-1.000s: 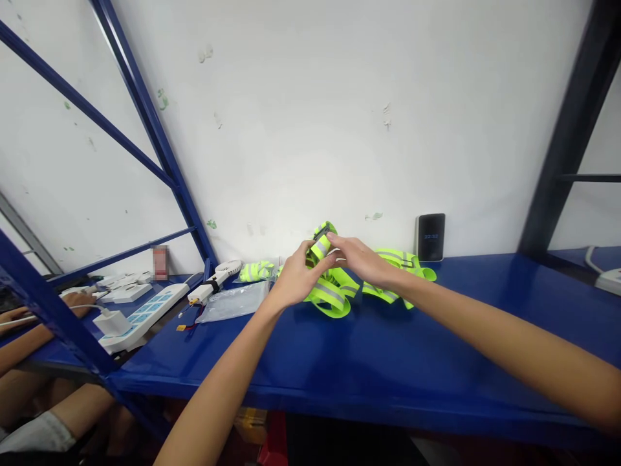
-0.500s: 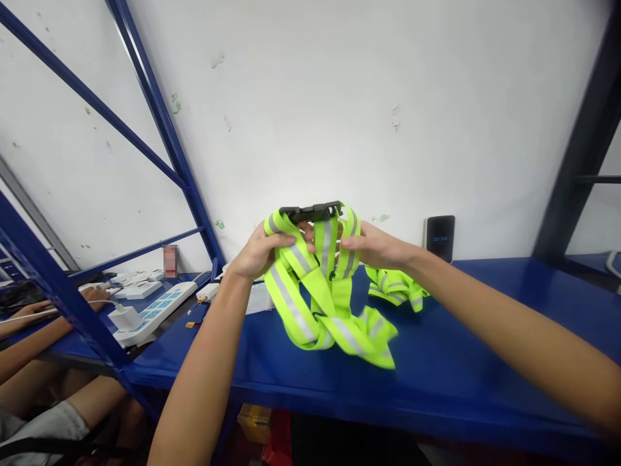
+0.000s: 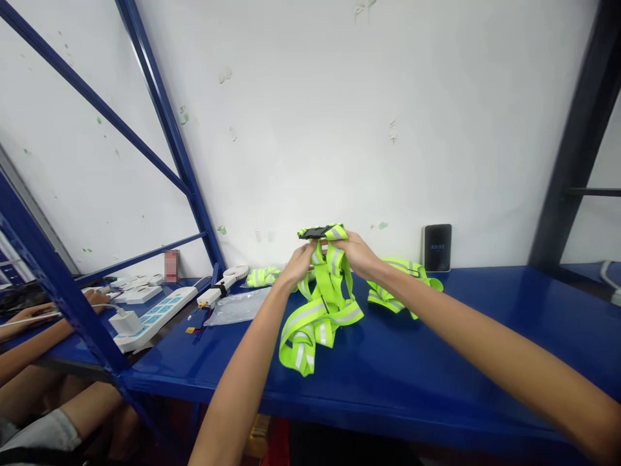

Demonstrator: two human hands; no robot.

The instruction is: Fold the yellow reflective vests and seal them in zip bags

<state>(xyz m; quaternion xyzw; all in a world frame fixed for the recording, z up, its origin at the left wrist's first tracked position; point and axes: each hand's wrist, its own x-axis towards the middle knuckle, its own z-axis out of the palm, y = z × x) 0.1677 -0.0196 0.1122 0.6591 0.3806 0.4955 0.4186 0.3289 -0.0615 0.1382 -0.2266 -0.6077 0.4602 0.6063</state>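
Note:
Between my hands hangs a neon yellow reflective strap harness (image 3: 334, 291) with silver stripes; its lower loops reach down over the blue table. A black buckle (image 3: 315, 232) sits at the top, just above my fingers. My left hand (image 3: 298, 264) grips the straps below the buckle on the left. On the other side my right hand (image 3: 358, 252) is closed on the upper strap beside the buckle. Some of the fingertips are hidden behind the webbing. A second bundle of yellow reflective straps (image 3: 398, 294) lies behind my right forearm.
On the blue table (image 3: 485, 349) a phone (image 3: 437, 248) leans against the wall. To the left lie a clear plastic bag (image 3: 237, 307), a small white fan (image 3: 235, 275) and more yellow straps (image 3: 262, 277). A power strip (image 3: 158, 317) lies beyond the blue post, near another person's hands (image 3: 94, 298).
Both hands have moved forward and closer together with the harness. The buckle section now lies flatter, and the hanging straps have swung left, onto or near the table.

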